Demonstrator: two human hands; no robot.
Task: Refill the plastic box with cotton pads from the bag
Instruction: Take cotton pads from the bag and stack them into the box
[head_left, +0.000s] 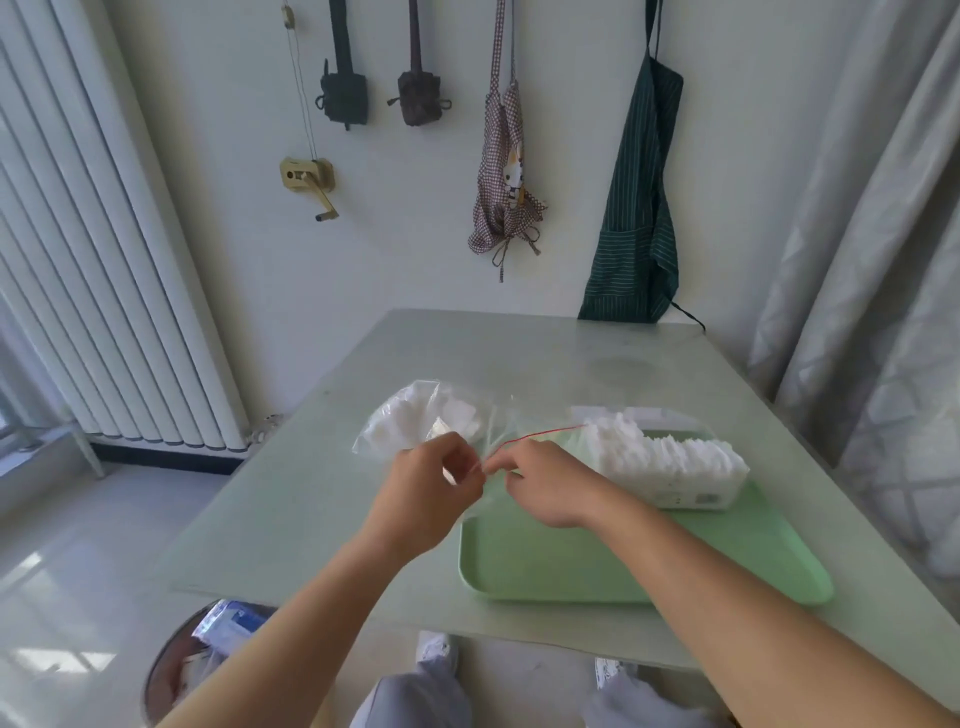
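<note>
Both hands, left (434, 480) and right (545, 480), pinch bag (431, 423) mouth at tray (597, 561) far-left corner; box (670, 460) full, far edge.

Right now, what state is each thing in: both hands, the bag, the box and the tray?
Left hand, pinches the bag at its mouth.
Right hand, pinches the same mouth, close beside the left.
Bag, lying on the table, cotton pads inside; sealed or not, cannot tell.
Plastic box, on the tray, packed with cotton pads above its rim.
Tray, flat on the table.
</note>
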